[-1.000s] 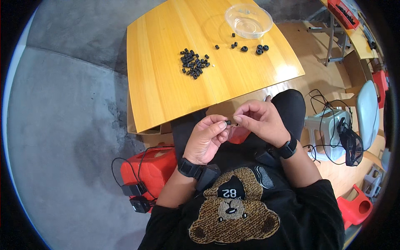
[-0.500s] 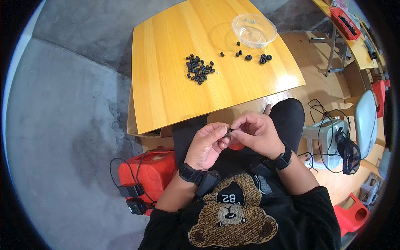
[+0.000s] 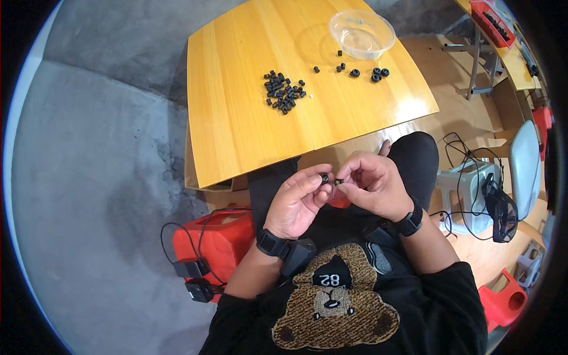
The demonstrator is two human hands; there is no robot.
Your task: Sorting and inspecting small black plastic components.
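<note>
Above my lap, just short of the table's near edge, my left hand (image 3: 299, 201) pinches a small round black part (image 3: 324, 178) between thumb and fingers. Close beside it on the right, my right hand (image 3: 374, 186) grips a second small dark piece (image 3: 339, 181) at its fingertips. A narrow gap separates the two pieces. Their exact kind is too small to make out. On the wooden table (image 3: 236, 118) lies a loose pile of small black cylindrical parts (image 3: 284, 92). To its right sit several thicker black ring-like parts (image 3: 376, 77) and a few small loose ones.
A clear round plastic tub (image 3: 362, 50) stands at the table's far right. Red stools (image 3: 210, 242) and a pale stool (image 3: 467, 195) with cables and a black mesh item (image 3: 502, 213) flank me. A red basket (image 3: 492, 26) rests on another table at right.
My hands have drawn slightly apart, and the two small black pieces that were together at my fingertips now show separately, one in each hand. The whole view has shifted a little.
</note>
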